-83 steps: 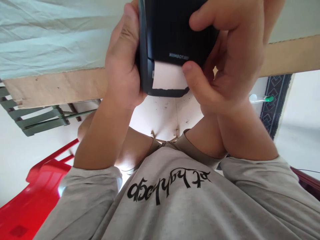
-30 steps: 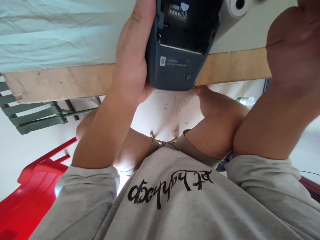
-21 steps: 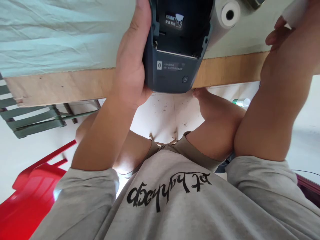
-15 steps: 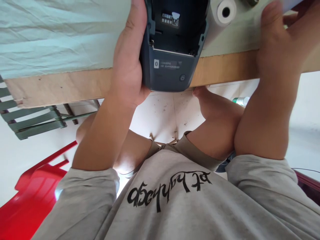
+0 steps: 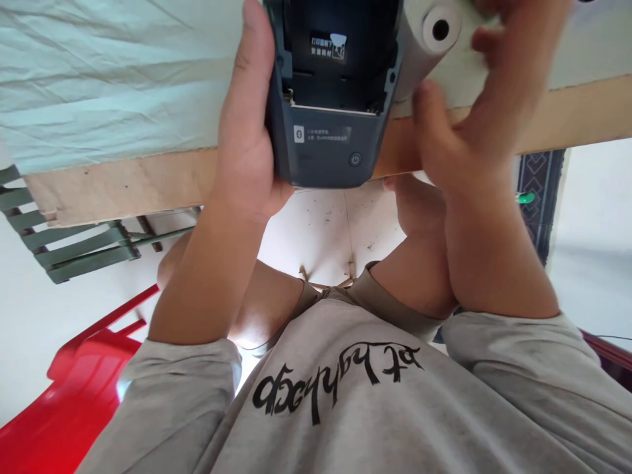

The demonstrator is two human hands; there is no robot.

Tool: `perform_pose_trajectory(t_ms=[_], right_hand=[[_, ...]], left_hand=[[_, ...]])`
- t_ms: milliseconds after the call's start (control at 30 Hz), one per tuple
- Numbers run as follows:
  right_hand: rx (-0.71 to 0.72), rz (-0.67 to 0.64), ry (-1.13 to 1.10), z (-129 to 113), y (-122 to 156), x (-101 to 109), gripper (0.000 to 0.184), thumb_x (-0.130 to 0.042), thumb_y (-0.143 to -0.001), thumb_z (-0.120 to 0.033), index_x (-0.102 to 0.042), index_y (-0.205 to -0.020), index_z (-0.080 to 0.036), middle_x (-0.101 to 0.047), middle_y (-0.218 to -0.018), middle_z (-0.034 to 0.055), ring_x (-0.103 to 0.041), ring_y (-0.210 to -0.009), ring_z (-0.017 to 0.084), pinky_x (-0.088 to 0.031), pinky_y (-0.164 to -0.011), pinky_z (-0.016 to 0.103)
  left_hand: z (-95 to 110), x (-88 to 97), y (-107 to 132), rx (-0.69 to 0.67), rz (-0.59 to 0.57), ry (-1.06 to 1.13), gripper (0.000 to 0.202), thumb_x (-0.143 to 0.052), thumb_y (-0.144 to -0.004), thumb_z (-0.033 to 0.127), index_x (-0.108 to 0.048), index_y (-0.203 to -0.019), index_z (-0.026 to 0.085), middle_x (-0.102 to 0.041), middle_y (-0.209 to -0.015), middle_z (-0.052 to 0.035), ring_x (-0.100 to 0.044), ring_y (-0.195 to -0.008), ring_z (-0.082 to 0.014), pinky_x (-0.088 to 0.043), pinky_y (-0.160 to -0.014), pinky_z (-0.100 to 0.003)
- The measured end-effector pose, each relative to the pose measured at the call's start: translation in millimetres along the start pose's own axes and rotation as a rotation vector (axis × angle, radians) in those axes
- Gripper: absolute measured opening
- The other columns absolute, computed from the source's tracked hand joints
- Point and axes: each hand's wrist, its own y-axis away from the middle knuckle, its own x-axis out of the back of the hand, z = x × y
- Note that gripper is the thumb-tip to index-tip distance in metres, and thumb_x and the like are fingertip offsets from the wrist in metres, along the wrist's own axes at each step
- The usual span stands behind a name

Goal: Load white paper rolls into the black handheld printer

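Left hand [image 5: 245, 141] holding open printer [image 5: 323, 155], sticker [image 5: 328, 47] inside

A creased, pale green cloth [image 5: 108, 79] covers part of the wood-edged tabletop [image 5: 133, 181]. At left are a green slatted seat [image 5: 83, 253] and a red chair [image 5: 64, 408]; bright light catches the pale floor [image 5: 326, 227].

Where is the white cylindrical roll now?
The white roll is near the head view's top, right of centre, between the dark open plastic printer and the right hand.
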Motion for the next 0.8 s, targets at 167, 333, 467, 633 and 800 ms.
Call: perform_pose_trajectory(t_ms=[167, 333, 467, 633, 800], right_hand=[[0.256, -0.103, 0.448, 1.0, -6.9, -8.1, 0.056, -0.048, -0.079, -0.035, -0.036, -0.129, -0.014, -0.038, -0.127, 0.0080, -0.037, -0.124, 0.014, -0.037, -0.109, 0.025], [0.212, -0.110, 0.362, -1.4, -6.4, -10.7, 0.044, -0.049, -0.073, -0.014, -0.047, -0.117, -0.014, -0.050, -0.117, 0.0027, -0.046, -0.112, 0.012, -0.041, -0.104, 0.025], [0.067, 0.003, 0.017, -1.3, -3.4, -14.3, 0.049, -0.045, -0.070, -0.011, -0.041, -0.117, -0.023, -0.049, -0.118, -0.0037, -0.053, -0.094, 0.006, -0.049, -0.072, 0.016], [-0.398, -0.073, -0.733, -8.8, -3.2, -11.8, 0.027, -0.036, -0.071, -0.018, -0.043, -0.097, -0.021, -0.047, -0.080, -0.0012, -0.050, -0.059, 0.005, -0.038, -0.039, 0.018], [-0.423, -0.156, -0.854, -16.8, -2.8, -4.8, 0.031, -0.046, -0.075, -0.017, -0.037, -0.104, -0.025, -0.049, -0.083, -0.0053, -0.052, -0.063, 0.002, -0.042, -0.043, 0.015]], left_hand=[[4.9, 1.3, 1.5, 0.066, 0.009, -0.034, 0.055, -0.011, -0.094, 0.041, -0.060, -0.109, 0.022, -0.059, -0.100, -0.0038, -0.051, -0.118, -0.0275, -0.056, -0.080, -0.037], [2.3, -3.9, 0.0, 0.010, -0.007, 0.119, 0.063, -0.003, -0.093, 0.041, -0.059, -0.107, 0.015, -0.055, -0.108, -0.0032, -0.051, -0.117, -0.0290, -0.054, -0.084, -0.041], [0.3, -9.0, -0.2, -0.014, 0.009, 0.151, 0.061, -0.007, -0.094, 0.042, -0.060, -0.104, 0.014, -0.056, -0.109, -0.0026, -0.052, -0.116, -0.0287, -0.054, -0.085, -0.039], [1.8, -9.3, 0.3, -0.008, -0.011, 0.099, 0.065, -0.004, -0.092, 0.041, -0.060, -0.109, 0.016, -0.054, -0.106, -0.0018, -0.054, -0.112, -0.0320, -0.053, -0.078, -0.046], [3.1, -7.1, 0.2, -0.015, -0.018, 0.136, 0.061, -0.006, -0.093, 0.039, -0.059, -0.109, 0.012, -0.055, -0.109, -0.0045, -0.053, -0.113, -0.0301, -0.053, -0.082, -0.041]])
